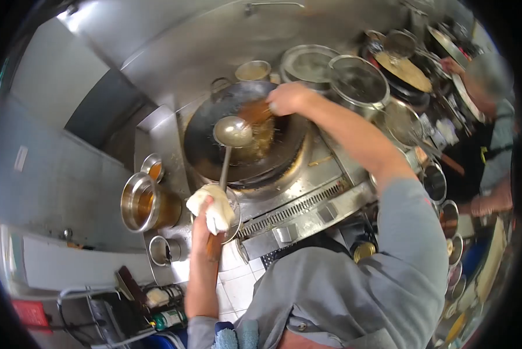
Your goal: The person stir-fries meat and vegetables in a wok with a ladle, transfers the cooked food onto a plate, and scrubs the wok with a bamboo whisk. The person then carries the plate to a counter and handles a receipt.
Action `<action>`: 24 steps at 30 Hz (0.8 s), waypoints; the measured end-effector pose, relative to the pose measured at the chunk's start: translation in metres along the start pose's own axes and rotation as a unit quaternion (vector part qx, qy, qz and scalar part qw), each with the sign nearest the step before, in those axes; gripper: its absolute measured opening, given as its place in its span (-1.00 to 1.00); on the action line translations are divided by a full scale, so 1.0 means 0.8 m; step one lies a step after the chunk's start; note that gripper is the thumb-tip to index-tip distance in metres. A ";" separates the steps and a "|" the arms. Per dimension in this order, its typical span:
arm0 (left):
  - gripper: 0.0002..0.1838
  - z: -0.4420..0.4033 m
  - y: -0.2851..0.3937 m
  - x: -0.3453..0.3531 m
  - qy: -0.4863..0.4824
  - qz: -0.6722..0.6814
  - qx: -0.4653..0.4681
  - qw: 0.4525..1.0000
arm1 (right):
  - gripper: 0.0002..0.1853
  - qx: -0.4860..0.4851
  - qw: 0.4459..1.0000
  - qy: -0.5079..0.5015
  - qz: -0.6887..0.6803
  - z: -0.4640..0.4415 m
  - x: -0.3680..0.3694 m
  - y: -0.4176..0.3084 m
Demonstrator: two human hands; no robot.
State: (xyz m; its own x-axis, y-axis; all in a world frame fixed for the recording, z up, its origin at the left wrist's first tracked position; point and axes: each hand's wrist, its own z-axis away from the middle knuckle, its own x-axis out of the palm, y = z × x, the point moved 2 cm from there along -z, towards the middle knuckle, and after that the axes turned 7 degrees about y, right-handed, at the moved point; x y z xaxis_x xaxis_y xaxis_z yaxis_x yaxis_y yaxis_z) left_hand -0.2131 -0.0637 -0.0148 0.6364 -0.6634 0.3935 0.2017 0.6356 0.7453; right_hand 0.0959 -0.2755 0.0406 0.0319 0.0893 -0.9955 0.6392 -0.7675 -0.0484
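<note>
The person's left hand (200, 225) grips a ladle (233, 132) through a white cloth (215, 210), its bowl over a wok (200, 129); the right hand (289, 99) clasps a blurred brown brush (255, 111) there. The ladle looks rigid, probably bowl-heavy and hot, best held by its wooden end.

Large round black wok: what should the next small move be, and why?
Probably ease the round silver metal ladle slightly aside over the wok: the left hand holds it with its bowl close beside the blurred brown tool in the right hand, so room there seems tight.
</note>
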 end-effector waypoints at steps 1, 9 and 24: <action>-0.63 0.003 0.016 -0.015 -0.057 -0.204 0.073 0.975 | -0.64 -0.005 0.999 0.041 0.036 -0.003 -0.008 0.027; -0.73 -0.008 0.094 -0.099 0.026 -0.867 0.377 0.326 | -0.27 0.025 0.885 0.286 -0.368 0.026 -0.007 0.026; -0.53 -0.031 -0.057 -0.192 0.199 -0.728 0.515 0.407 | -0.26 0.126 0.914 -0.138 -0.361 0.121 -0.027 0.029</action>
State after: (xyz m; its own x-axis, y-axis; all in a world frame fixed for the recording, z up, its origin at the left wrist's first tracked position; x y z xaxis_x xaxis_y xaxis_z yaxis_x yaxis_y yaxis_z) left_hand -0.3020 0.0192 -0.1225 0.5120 0.2058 -0.8340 0.2926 -0.9546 -0.0559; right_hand 0.0357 -0.3571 0.0526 -0.5450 0.4930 -0.6782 0.2193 -0.6969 -0.6828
